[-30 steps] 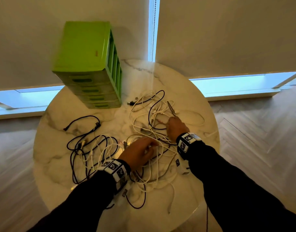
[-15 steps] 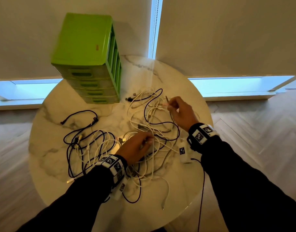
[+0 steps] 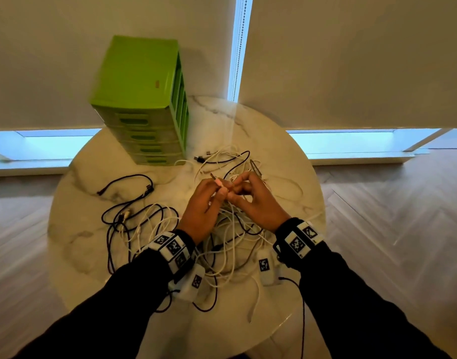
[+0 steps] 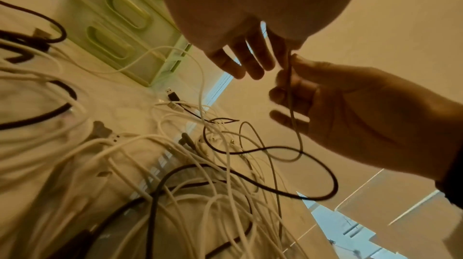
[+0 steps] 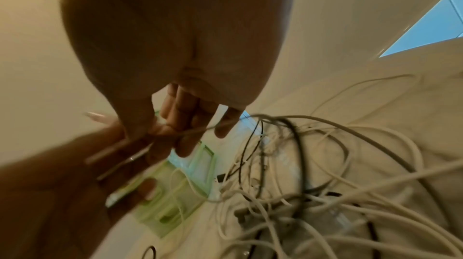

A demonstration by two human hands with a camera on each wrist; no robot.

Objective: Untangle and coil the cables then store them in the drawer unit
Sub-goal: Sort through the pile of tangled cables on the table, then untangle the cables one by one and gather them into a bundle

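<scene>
A tangle of white and black cables (image 3: 230, 244) lies on the round marble table (image 3: 79, 255). Both hands meet just above it. My left hand (image 3: 221, 189) pinches the plug end of a thin pale cable (image 4: 291, 104), and the plug (image 3: 214, 176) sticks out past its fingers. Close beside it, my right hand (image 3: 235, 187) pinches the same cable, which hangs down into the heap. In the left wrist view my right hand (image 4: 295, 85) curls round that cable. The right wrist view shows my fingers (image 5: 180, 130) on it. The green drawer unit (image 3: 142, 99) stands at the back left, its drawers closed.
A second, looser heap of mostly black cables (image 3: 129, 216) lies left of my hands. More plugs (image 3: 200, 158) lie by the foot of the drawer unit. Drawn blinds and a bright window strip run behind the table, with wood floor around it.
My right hand lifted a cable end from the back of the heap and drew it toward the centre. My left hand rose off the heap and took hold of that end.
</scene>
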